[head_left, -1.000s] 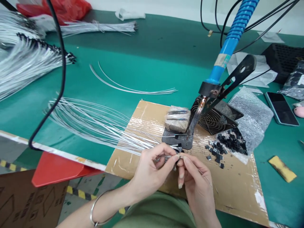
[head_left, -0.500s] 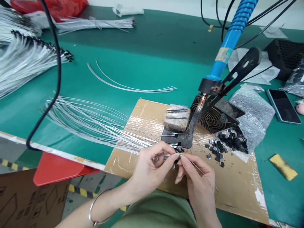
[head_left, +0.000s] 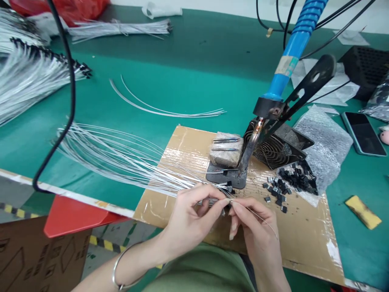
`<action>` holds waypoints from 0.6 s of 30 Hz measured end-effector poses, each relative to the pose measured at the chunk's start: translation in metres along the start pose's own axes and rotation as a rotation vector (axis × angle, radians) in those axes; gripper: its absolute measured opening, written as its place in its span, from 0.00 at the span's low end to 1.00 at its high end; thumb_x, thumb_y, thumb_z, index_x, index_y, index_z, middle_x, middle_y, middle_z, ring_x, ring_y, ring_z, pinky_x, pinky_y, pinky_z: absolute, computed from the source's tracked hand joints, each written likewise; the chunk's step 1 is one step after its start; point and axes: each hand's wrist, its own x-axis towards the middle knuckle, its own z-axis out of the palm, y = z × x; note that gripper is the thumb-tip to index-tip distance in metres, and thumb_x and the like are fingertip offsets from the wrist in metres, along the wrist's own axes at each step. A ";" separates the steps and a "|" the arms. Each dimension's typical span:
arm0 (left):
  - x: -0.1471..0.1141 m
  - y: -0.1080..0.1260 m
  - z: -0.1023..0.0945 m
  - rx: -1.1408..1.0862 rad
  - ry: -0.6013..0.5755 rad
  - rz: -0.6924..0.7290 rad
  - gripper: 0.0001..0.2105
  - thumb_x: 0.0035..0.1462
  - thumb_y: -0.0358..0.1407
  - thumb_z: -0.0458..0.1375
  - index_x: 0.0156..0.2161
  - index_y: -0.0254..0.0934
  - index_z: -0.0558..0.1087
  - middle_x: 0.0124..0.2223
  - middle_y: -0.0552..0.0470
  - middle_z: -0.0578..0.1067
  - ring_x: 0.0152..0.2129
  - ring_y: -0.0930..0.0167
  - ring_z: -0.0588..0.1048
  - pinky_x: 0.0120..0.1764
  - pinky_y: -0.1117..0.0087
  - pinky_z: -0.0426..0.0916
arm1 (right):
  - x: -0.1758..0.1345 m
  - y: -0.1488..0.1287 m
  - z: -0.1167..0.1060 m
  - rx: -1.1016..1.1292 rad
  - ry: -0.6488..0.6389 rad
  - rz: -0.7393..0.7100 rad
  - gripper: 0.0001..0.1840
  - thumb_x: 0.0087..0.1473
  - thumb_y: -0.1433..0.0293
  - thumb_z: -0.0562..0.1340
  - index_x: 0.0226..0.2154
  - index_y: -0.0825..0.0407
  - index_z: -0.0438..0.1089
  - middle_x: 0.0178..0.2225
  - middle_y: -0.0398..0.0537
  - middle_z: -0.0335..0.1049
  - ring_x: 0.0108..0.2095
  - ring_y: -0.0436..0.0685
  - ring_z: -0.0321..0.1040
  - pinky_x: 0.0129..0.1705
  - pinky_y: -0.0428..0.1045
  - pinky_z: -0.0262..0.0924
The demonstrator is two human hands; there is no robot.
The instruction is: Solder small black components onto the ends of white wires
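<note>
My left hand is closed in a pinch on white wires, close beside my right hand over the cardboard sheet. Between the thumb and fingers of my right hand is a thin wire, whose length curves over the back of the hand. The fingertips of both hands nearly meet; the small parts between them are too small to make out. A loose bundle of white wires runs from the left to the left hand. Several wire ends with black connectors lie just behind the fingers.
A blue-hosed soldering fume pipe on a black bracket stands behind the hands, next to a round fan grille. A grey block holds metal pins. Small black connectors, a yellow sponge and a phone lie rightward.
My right hand has shifted slightly right and down, and the thin wire's tail lies closer to it. The left hand keeps its pinch almost in place. The view has moved slightly.
</note>
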 end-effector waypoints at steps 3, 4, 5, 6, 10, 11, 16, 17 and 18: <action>-0.001 0.000 0.000 0.016 0.001 0.035 0.08 0.64 0.30 0.63 0.31 0.36 0.81 0.25 0.54 0.77 0.20 0.76 0.66 0.23 0.76 0.60 | 0.001 -0.006 -0.001 0.001 -0.021 0.029 0.10 0.55 0.59 0.78 0.32 0.49 0.87 0.24 0.45 0.79 0.17 0.47 0.71 0.20 0.40 0.71; -0.002 0.000 0.001 0.015 0.005 0.038 0.08 0.64 0.29 0.63 0.31 0.36 0.81 0.25 0.54 0.77 0.20 0.76 0.66 0.23 0.76 0.59 | 0.001 -0.007 -0.001 0.001 -0.025 0.034 0.11 0.55 0.59 0.78 0.32 0.49 0.87 0.23 0.44 0.78 0.17 0.47 0.71 0.20 0.40 0.70; -0.002 0.000 0.001 0.013 0.010 0.039 0.08 0.64 0.29 0.63 0.32 0.36 0.81 0.25 0.55 0.77 0.20 0.77 0.65 0.22 0.77 0.59 | 0.001 -0.007 -0.001 0.000 -0.029 0.037 0.11 0.56 0.59 0.78 0.32 0.49 0.87 0.22 0.44 0.78 0.17 0.47 0.71 0.21 0.40 0.71; -0.003 0.000 0.002 0.010 0.017 0.036 0.08 0.64 0.28 0.63 0.32 0.36 0.81 0.25 0.55 0.76 0.20 0.77 0.65 0.22 0.77 0.58 | 0.001 -0.006 -0.001 -0.001 -0.032 0.039 0.11 0.57 0.59 0.77 0.33 0.49 0.87 0.22 0.44 0.77 0.18 0.47 0.71 0.22 0.40 0.71; -0.004 0.001 0.004 -0.014 0.032 0.019 0.08 0.64 0.29 0.63 0.32 0.35 0.81 0.24 0.56 0.75 0.18 0.78 0.63 0.21 0.78 0.57 | 0.000 -0.001 -0.002 0.021 -0.029 0.045 0.10 0.60 0.59 0.76 0.36 0.48 0.87 0.24 0.45 0.79 0.19 0.47 0.73 0.25 0.40 0.73; -0.004 0.001 0.005 -0.019 0.034 0.018 0.08 0.64 0.29 0.63 0.32 0.35 0.81 0.24 0.56 0.75 0.18 0.78 0.63 0.21 0.78 0.58 | -0.001 0.000 -0.002 0.031 -0.024 0.044 0.10 0.60 0.59 0.76 0.36 0.48 0.87 0.25 0.44 0.79 0.19 0.46 0.73 0.25 0.40 0.73; -0.003 0.001 0.006 -0.033 0.058 0.024 0.08 0.64 0.29 0.63 0.33 0.35 0.83 0.26 0.54 0.79 0.19 0.76 0.69 0.23 0.77 0.63 | -0.004 0.004 0.003 0.081 0.005 0.035 0.10 0.60 0.59 0.76 0.35 0.47 0.87 0.24 0.43 0.79 0.19 0.45 0.72 0.24 0.38 0.71; -0.003 0.001 0.006 -0.030 0.061 0.021 0.08 0.64 0.29 0.63 0.33 0.35 0.83 0.26 0.53 0.80 0.19 0.76 0.70 0.23 0.77 0.63 | -0.004 0.005 0.004 0.090 0.011 0.031 0.10 0.60 0.59 0.76 0.35 0.47 0.87 0.24 0.43 0.79 0.19 0.45 0.72 0.24 0.38 0.71; -0.003 0.001 0.007 -0.025 0.063 0.017 0.08 0.64 0.30 0.63 0.33 0.35 0.83 0.25 0.53 0.80 0.19 0.76 0.70 0.23 0.76 0.64 | -0.003 0.005 0.006 0.100 0.020 0.027 0.10 0.59 0.59 0.76 0.35 0.47 0.87 0.23 0.43 0.79 0.19 0.45 0.72 0.24 0.38 0.71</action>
